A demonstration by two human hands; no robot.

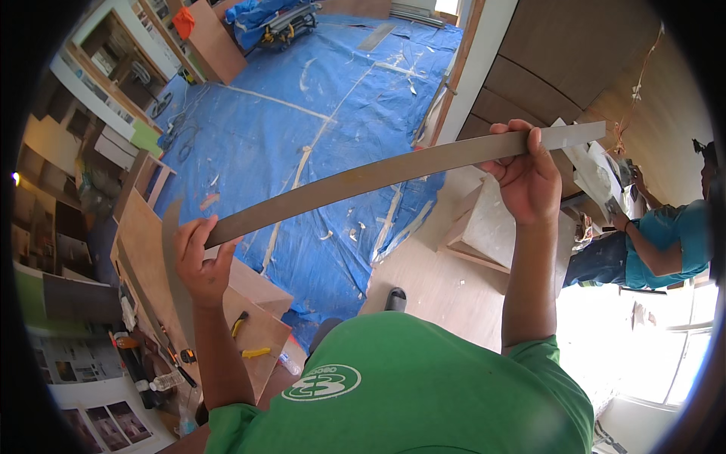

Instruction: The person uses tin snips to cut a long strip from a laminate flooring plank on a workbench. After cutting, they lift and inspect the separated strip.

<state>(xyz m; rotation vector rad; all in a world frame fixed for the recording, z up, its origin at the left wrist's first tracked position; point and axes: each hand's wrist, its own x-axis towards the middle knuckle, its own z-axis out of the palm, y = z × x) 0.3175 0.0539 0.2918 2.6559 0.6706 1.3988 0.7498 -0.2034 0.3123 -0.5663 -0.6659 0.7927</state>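
Note:
A long, thin, brown strip like edge banding (363, 179) stretches in a gentle arch between my hands, in front of my chest. My left hand (203, 265) pinches it toward its left part. A further band of the strip seems to curve down behind that hand toward the wooden bench (144, 227). Higher up, my right hand (529, 181) grips the strip between thumb and fingers. The strip's paler free end pokes out past the right hand.
Blue sheeting (249, 151) covers much of the floor. Yellow-handled pliers (255, 352), a tape measure (187, 356) and a plastic bottle (165, 380) lie at the left. A pale-topped cabinet (484, 227) stands near my right arm; beyond it works a person in teal (669, 234).

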